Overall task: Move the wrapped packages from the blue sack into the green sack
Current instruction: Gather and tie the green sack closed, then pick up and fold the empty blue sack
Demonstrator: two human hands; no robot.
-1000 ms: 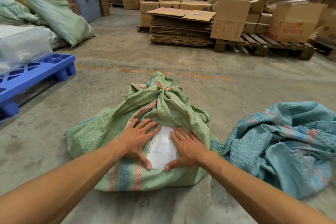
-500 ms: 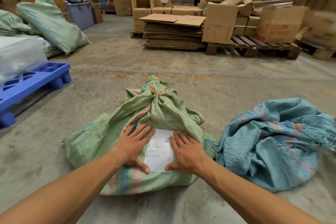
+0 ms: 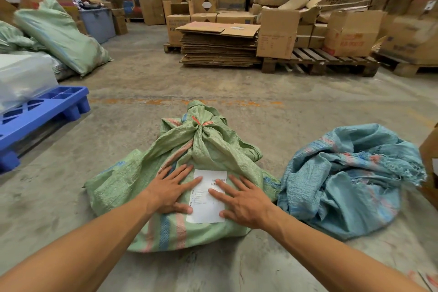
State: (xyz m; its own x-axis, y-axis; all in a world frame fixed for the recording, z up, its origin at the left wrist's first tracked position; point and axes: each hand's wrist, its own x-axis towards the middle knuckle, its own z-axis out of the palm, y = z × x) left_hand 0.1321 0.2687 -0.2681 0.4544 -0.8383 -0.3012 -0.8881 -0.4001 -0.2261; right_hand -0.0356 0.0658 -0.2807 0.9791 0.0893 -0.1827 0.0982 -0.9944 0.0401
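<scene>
The green woven sack [image 3: 132, 178] lies on the concrete floor in front of me, its mouth knotted shut at the top. A white paper label [image 3: 208, 194] lies flat on it. My left hand [image 3: 169, 188] presses flat on the sack at the label's left edge, fingers spread. My right hand [image 3: 241, 199] presses flat on the label's right side, fingers straight. The blue sack [image 3: 348, 178] lies crumpled and slack on the floor to the right. No wrapped packages are visible; the sacks hide their contents.
A blue plastic pallet [image 3: 40, 116] with clear-wrapped goods stands at left. Other green sacks [image 3: 59, 33] lean behind it. Flattened cardboard [image 3: 220, 42] and boxes on wooden pallets [image 3: 331, 59] fill the back. A cardboard box edge [image 3: 430, 156] shows at far right.
Both hands stay flat on the label; the right hand has slid further onto it. My head has tilted up a little, so the sacks sit lower in view.
</scene>
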